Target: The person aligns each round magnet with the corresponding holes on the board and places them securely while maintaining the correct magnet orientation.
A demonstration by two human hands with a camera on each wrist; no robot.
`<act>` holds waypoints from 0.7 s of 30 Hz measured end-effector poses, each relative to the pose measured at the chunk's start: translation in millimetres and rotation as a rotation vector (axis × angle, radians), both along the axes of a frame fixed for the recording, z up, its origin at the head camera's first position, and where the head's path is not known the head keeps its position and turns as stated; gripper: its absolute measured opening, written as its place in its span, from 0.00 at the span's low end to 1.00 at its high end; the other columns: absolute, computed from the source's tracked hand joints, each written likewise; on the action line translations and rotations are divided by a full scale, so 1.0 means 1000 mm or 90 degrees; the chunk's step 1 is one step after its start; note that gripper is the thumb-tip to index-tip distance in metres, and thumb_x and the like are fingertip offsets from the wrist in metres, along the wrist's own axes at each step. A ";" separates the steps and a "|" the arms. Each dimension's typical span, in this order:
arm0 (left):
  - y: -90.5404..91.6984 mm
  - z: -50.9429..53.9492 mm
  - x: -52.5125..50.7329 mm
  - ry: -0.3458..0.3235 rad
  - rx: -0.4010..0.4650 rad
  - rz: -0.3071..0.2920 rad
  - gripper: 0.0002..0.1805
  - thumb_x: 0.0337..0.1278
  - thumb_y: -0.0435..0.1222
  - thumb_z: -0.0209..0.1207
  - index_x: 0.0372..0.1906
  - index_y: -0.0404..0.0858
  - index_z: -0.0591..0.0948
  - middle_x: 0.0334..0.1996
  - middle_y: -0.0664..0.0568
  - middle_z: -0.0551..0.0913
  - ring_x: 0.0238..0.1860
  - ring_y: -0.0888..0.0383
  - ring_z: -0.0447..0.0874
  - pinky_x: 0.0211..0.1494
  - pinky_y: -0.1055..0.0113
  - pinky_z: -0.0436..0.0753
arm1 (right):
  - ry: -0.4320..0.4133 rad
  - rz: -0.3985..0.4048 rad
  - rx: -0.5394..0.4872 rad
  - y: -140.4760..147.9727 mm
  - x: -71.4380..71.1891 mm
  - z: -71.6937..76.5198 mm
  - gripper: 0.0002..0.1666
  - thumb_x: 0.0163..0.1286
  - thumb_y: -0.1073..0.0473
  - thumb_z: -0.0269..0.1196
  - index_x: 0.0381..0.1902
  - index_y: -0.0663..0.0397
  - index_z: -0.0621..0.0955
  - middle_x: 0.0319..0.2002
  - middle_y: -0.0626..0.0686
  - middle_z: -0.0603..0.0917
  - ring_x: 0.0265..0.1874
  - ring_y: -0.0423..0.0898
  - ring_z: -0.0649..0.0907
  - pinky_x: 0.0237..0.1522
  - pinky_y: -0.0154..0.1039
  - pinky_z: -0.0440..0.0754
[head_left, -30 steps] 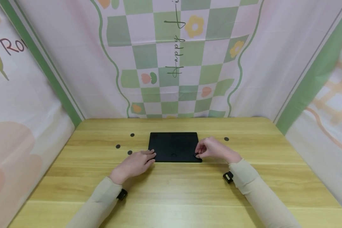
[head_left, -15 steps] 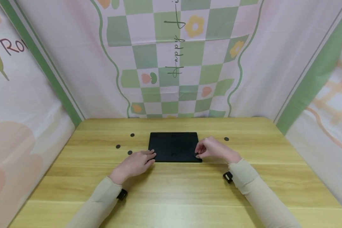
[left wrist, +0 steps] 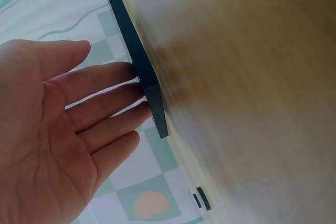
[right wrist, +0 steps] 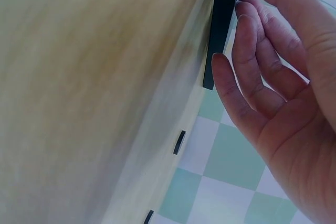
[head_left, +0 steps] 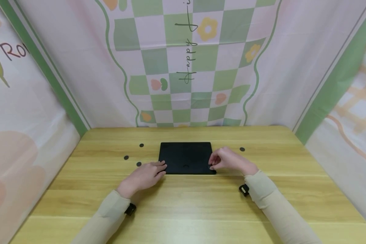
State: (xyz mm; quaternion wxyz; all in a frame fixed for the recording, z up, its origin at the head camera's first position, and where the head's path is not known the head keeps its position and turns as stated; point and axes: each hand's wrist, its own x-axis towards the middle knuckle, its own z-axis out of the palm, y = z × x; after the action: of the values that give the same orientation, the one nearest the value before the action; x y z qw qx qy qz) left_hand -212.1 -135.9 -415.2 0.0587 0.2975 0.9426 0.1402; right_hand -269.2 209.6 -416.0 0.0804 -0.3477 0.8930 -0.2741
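Note:
A flat black rectangular board [head_left: 186, 156] lies on the wooden table, with a round mark near its front edge. My left hand [head_left: 143, 176] rests its fingertips on the board's front left corner, fingers almost straight; in the left wrist view the left hand [left wrist: 68, 114] touches the board's edge [left wrist: 131, 35]. At the front right corner my right hand [head_left: 228, 159] pinches a small dark disc [head_left: 209, 166] between thumb and index finger, against the board. In the right wrist view, the other fingers of the right hand [right wrist: 278, 77] curl loosely beside the board's edge [right wrist: 220, 30].
Three dark discs lie left of the board: one toward the back [head_left: 141, 145], one farthest left [head_left: 126, 157] and one beside my left hand [head_left: 139, 164]. Another disc [head_left: 242, 149] lies to the right, beyond my right hand. A patterned curtain [head_left: 186, 67] hangs behind the table.

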 end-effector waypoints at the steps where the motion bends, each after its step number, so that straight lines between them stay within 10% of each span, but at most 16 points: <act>1: 0.000 0.000 0.000 0.003 0.000 -0.001 0.23 0.72 0.45 0.46 0.64 0.37 0.73 0.66 0.45 0.70 0.67 0.47 0.68 0.66 0.52 0.70 | -0.004 -0.002 0.000 0.000 0.000 0.000 0.04 0.56 0.61 0.70 0.31 0.52 0.85 0.28 0.45 0.85 0.25 0.33 0.82 0.30 0.28 0.82; 21: -0.001 -0.002 0.000 -0.001 -0.002 0.000 0.23 0.72 0.44 0.46 0.64 0.38 0.73 0.66 0.46 0.70 0.67 0.48 0.67 0.66 0.52 0.70 | -0.017 -0.014 0.002 0.001 0.000 -0.001 0.05 0.57 0.61 0.70 0.32 0.53 0.85 0.30 0.46 0.85 0.27 0.37 0.83 0.31 0.31 0.82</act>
State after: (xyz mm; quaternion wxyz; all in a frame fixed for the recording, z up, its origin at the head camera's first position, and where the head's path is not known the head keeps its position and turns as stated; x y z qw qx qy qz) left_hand -212.1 -136.7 -416.8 0.0599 0.2970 0.9428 0.1388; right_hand -268.9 210.5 -416.7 0.0899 -0.3337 0.8963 -0.2779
